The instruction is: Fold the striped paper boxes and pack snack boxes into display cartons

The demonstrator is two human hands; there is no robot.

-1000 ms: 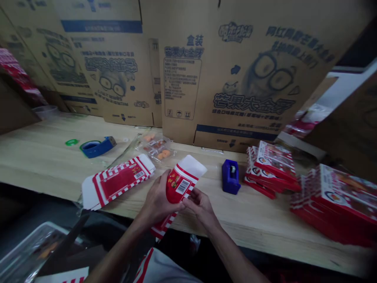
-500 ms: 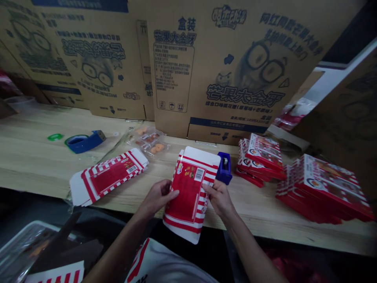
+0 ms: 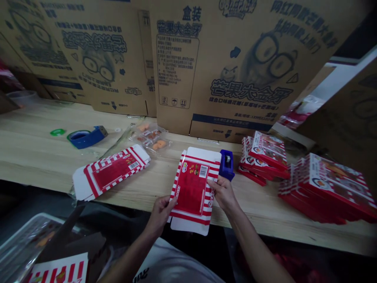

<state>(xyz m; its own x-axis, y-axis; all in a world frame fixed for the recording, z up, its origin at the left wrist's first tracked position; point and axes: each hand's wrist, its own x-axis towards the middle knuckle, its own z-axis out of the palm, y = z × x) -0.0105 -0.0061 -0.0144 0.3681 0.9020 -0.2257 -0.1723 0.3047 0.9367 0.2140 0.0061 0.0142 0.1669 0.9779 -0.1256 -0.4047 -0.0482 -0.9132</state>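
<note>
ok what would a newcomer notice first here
The red-and-white flat carton stands out first, held over the front edge of the wooden table by the left hand and right hand. Behind it, flattened cardboard boxes with big cartoon faces fill the back. Stacks of red boxes sit at the table's right.

Box blank (image 3: 191,188): glossy coated card. Bench (image 3: 38,157): smooth pale wood. Cartons (image 3: 179,70): matt corrugated cardboard. Tape dispenser (image 3: 231,173): blue plastic.
</note>
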